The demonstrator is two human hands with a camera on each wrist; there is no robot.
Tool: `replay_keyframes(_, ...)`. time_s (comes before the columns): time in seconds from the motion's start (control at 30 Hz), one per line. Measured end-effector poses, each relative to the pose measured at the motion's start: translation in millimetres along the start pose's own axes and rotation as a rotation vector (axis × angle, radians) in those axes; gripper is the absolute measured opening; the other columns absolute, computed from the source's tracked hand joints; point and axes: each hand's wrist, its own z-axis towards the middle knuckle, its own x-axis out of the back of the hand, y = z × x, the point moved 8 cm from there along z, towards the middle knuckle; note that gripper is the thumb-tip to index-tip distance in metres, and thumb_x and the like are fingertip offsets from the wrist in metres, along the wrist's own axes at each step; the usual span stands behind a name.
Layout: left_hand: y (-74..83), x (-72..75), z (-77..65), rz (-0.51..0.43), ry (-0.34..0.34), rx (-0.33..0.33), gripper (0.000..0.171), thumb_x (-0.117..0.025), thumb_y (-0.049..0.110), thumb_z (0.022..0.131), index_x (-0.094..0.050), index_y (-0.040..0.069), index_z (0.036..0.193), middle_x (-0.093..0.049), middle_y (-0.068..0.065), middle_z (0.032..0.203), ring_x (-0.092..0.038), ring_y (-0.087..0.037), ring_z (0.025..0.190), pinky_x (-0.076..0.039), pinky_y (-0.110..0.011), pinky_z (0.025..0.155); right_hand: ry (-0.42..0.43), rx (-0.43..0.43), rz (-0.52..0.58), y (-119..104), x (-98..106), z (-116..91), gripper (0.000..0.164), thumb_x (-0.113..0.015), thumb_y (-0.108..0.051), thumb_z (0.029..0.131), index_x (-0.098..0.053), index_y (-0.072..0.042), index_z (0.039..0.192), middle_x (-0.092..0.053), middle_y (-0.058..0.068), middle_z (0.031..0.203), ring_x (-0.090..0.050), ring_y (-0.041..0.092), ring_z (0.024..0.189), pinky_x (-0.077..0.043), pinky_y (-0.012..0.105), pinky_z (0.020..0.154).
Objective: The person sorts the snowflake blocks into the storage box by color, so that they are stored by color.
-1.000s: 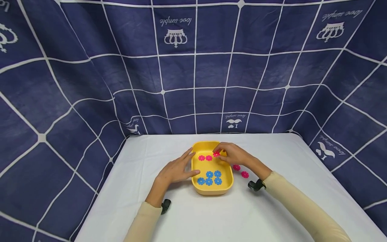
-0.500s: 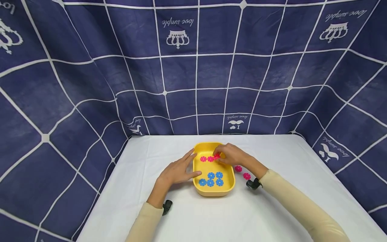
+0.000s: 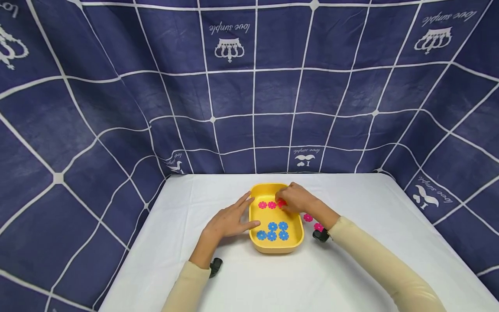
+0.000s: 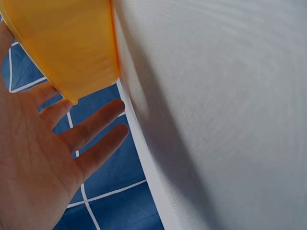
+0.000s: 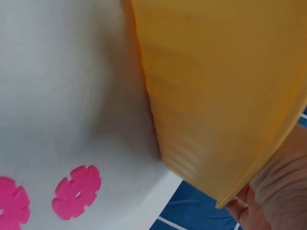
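Observation:
A yellow tray (image 3: 277,250) stands on the white table. Inside it, two pink flower-shaped discs (image 3: 267,205) lie in a row toward the far end, and several blue flower-shaped discs (image 3: 272,231) lie near the front. My right hand (image 3: 298,197) reaches over the right rim, its bent fingers round a third pink flower-shaped disc (image 3: 281,203) at the right end of that row. At the left rim, my left hand (image 3: 227,220) rests with fingers spread and thumb over the edge. The left wrist view shows that palm beside the tray's outer wall (image 4: 62,43).
Two more pink discs (image 3: 308,218) lie on the table right of the tray, near my right wrist; the right wrist view shows them on the white cloth (image 5: 48,120). Behind the table hangs a dark blue curtain (image 3: 273,95) with white lines.
My right hand has lowered the pink disc onto the row's right end, and its wrist has swung slightly left. The left hand stays at the rim.

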Motion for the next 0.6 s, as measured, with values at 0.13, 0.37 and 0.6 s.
replay_keyframes(0.13,0.0,0.8,0.6,0.0,-0.005,-0.004,0.093,-0.057,0.078,0.097,-0.034,0.027,0.171,-0.012,0.015,0.181,-0.054,-0.028,0.147,-0.052,-0.057,0.111,-0.012,-0.004,-0.038,-1.6,-0.4,4.2,0.023,-0.089,-0.022,0.089,-0.08,-0.017,0.109,-0.079,0.0,0.101,-0.062,0.015,0.082,-0.049,0.041,0.09)
replay_keyframes(0.37,0.5,4.5,0.8,0.011,0.008,-0.001,0.093,-0.057,0.079,0.096,-0.035,0.027,0.171,-0.013,0.015,0.18,-0.054,-0.028,0.148,-0.053,-0.057,0.11,-0.024,-0.027,-0.062,-0.5,-1.3,8.5,0.021,-0.089,-0.022,0.089,-0.079,-0.019,0.107,-0.078,-0.002,0.095,-0.063,0.016,0.081,-0.047,0.041,0.09)
replay_keyframes(0.6,0.3,2.1,0.0,-0.003,0.003,-0.013,0.094,-0.056,0.08,0.096,-0.035,0.026,0.17,-0.015,0.014,0.18,-0.056,-0.029,0.145,-0.053,-0.055,0.11,-0.045,-0.025,-0.046,-3.3,-5.6,8.9,0.023,-0.088,-0.024,0.09,-0.079,-0.017,0.111,-0.079,-0.001,0.098,-0.064,0.016,0.084,-0.049,0.041,0.092)
